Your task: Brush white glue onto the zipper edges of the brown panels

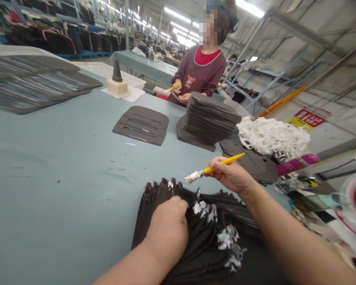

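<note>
My right hand (227,172) grips a yellow-handled brush (222,163), its bristles coated in white paste and pointing left above the table. Below it lies a thick pile of black fabric pieces (201,237) with ragged edges and white smears (230,239) on top. Resting on the pile's left part, my left hand (170,221) has its fingers curled down at the fabric edges. Its fingertips are hidden, so what exactly they pinch cannot be seen. The brush tip is apart from the fabric.
Ahead stand a tall stack of dark grey pieces (206,120) and a flat slotted piece (142,124). More slotted pieces (38,81) spread at the left. A dark cone on a block (118,87) stands farther back. White strips (273,134) heap at right. A co-worker (198,71) stands opposite, holding a brush.
</note>
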`<state>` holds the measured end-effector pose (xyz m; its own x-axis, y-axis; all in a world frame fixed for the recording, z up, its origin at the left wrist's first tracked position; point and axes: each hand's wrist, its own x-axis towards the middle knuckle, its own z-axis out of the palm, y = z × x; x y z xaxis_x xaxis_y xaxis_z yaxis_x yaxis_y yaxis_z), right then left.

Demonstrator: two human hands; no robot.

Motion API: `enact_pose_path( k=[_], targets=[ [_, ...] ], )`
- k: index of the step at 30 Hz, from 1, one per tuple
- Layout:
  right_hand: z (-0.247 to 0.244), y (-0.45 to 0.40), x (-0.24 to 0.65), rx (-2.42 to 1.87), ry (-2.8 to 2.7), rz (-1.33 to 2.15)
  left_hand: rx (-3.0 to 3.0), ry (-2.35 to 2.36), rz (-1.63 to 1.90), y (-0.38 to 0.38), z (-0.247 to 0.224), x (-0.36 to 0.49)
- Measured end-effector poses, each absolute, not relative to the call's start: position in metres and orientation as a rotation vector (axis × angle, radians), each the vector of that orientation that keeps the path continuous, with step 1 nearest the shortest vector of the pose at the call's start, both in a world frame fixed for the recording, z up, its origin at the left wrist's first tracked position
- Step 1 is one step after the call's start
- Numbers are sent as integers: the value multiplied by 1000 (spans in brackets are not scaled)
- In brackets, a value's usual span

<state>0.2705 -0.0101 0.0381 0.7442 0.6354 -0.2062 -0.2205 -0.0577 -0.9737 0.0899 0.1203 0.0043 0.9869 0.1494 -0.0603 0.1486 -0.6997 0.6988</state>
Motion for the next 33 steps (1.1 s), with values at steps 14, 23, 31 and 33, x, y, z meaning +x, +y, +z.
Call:
enact_pose_path(
  k=[14, 23, 31, 33],
  targets=[
    [110, -50, 237, -1677, -764, 926, 2442, -104, 116, 117, 2, 65],
    [102, -36, 236, -1720, -535, 713, 2414, -137, 162, 114, 0, 61],
    [102, -31, 253, -1585, -671, 829, 2256, 344, 223, 111, -8, 63],
    [90, -20, 261, -1565, -525, 724, 2262, 460, 261, 110, -9, 63]
  ],
)
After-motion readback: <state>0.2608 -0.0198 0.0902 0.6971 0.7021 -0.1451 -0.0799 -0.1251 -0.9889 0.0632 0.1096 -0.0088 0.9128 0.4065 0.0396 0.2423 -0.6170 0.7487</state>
